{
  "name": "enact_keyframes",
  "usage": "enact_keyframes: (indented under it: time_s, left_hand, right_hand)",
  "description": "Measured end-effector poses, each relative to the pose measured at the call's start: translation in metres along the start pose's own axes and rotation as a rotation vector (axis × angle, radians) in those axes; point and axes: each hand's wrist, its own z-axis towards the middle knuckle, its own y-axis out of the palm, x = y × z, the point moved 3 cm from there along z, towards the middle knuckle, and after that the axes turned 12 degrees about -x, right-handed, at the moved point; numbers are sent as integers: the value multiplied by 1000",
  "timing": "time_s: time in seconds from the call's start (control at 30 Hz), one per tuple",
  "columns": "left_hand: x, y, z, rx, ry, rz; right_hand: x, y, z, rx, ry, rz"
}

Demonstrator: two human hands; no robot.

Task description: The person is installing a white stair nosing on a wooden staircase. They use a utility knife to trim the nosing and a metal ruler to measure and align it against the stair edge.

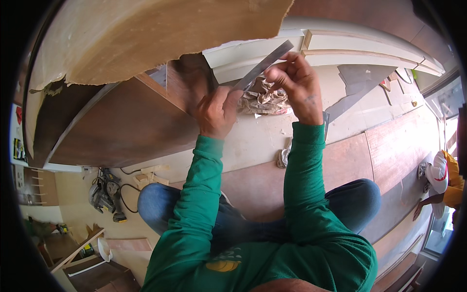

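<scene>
A narrow grey strip (265, 63) slants up and to the right in front of me. My left hand (214, 113) is closed round its lower end. Beside the upper part is my right hand (300, 86), its fingers curled in and the index finger close against the strip's edge. What the right fingertips pinch, if anything, cannot be made out. Crumpled brown paper (260, 101) lies on the floor beyond and between the hands. At the left, a dark brown wood panel (126, 121) stands close to my left hand.
A torn-edged brown sheet (180, 29) hangs overhead. Power tools (104, 194) with cords lie on the floor at left. Wood panels (340, 160) and a grey sheet (362, 87) lie to the right. Another person in yellow (452, 177) is at the far right.
</scene>
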Motion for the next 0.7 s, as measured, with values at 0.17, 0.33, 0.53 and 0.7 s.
enact_keyframes:
  time_s: [0.17, 0.33, 0.53, 0.7]
  left_hand:
    - [22, -4, 20, -73, -70, -90]
    - [39, -24, 36, -26, -167, -118]
    - [53, -36, 55, -127, -228, -74]
    - [41, -39, 61, -125, -203, -90]
  right_hand:
    - [-15, -16, 7, 129, -7, -64]
    - [-42, 3, 23, 255, 143, -306]
    - [-52, -14, 27, 486, -101, -864]
    - [-71, -19, 38, 343, -378, -1207]
